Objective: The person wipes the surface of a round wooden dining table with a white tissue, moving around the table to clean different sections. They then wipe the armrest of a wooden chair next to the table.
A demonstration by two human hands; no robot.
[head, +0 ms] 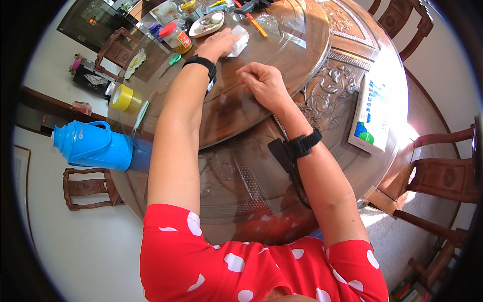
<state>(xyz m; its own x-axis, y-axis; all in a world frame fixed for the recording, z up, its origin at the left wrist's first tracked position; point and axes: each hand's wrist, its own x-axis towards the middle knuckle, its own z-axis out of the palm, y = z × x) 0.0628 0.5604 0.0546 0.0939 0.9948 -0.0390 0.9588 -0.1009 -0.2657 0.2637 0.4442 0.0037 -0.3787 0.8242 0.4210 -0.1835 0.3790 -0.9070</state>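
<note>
My left hand [219, 44] reaches over the wooden turntable [234, 109], its fingers over a crumpled white tissue [240, 42]. From this angle I cannot tell whether the fingers grip it or only touch it. My right hand [262, 83] is held just nearer to me, its fingers curled in with nothing visible in them. Beyond my left hand lies a white dish [196, 31] with an egg-like white object [216, 17] and other small things in it. A red-lidded jar [177, 39] stands beside the dish, and green-handled scissors [172, 62] lie left of my left wrist.
A blue thermos jug [90, 145], a roll of yellow tape [122, 98] and a tissue pack [369, 113] stand on the glass-topped carved table [234, 188]. An orange-and-red utility knife [256, 24] lies near a black tool [251, 5]. Wooden chairs [445, 177] surround the table.
</note>
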